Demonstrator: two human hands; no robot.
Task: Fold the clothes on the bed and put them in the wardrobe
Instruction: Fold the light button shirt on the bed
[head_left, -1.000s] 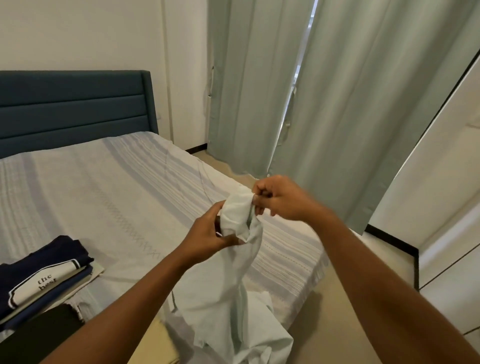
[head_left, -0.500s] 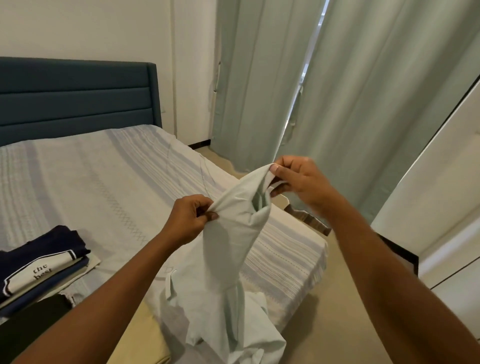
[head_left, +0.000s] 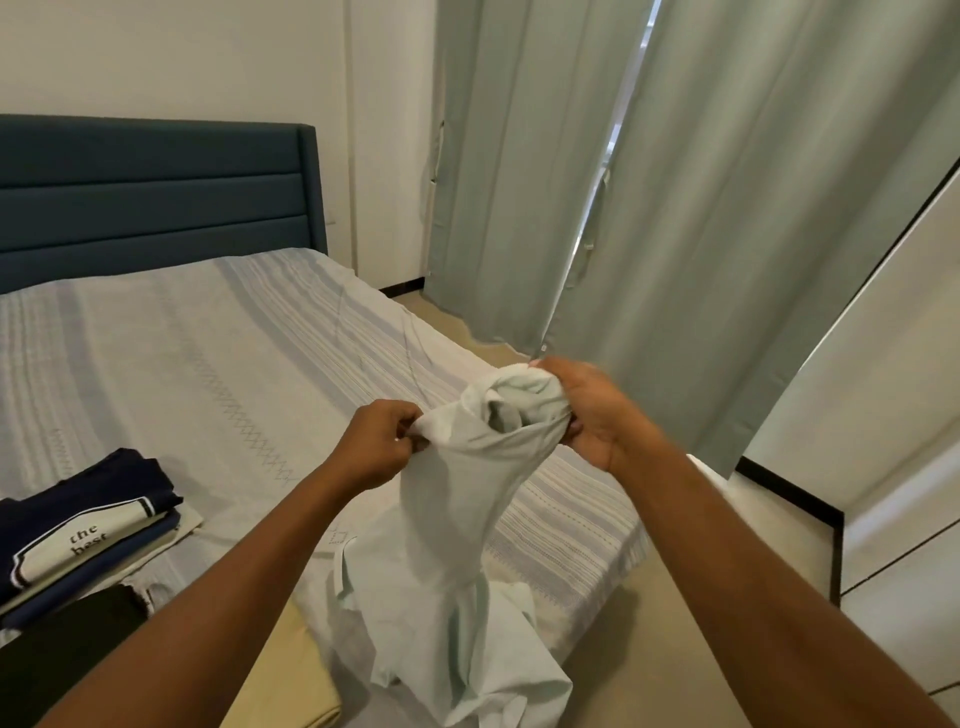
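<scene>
Your left hand (head_left: 382, 441) pinches a fold of the pale green garment (head_left: 457, 519), and your right hand (head_left: 587, 415) is clenched round its bunched top. The cloth hangs between them over the near right corner of the bed (head_left: 182, 364), its tail crumpled on the sheet.

It looks like you are sorting out an opening before folding. Work your grips out to the two shoulders, let the weight pull the twist out, then lay it flat on the bare stretch of sheet to your far left. Mind the tail: it lies close to the bed's edge and could slide to the floor (head_left: 649, 649).

The sheet is striped and lies smooth. A folded navy stack (head_left: 83, 525) sits near left, with a black piece (head_left: 62, 629) nearer and a beige folded piece (head_left: 291, 675) just beside the tail. A blue headboard (head_left: 156, 182) stands far left, curtains (head_left: 701, 208) far right, and the white doors (head_left: 883, 364) at the right are likely the wardrobe
</scene>
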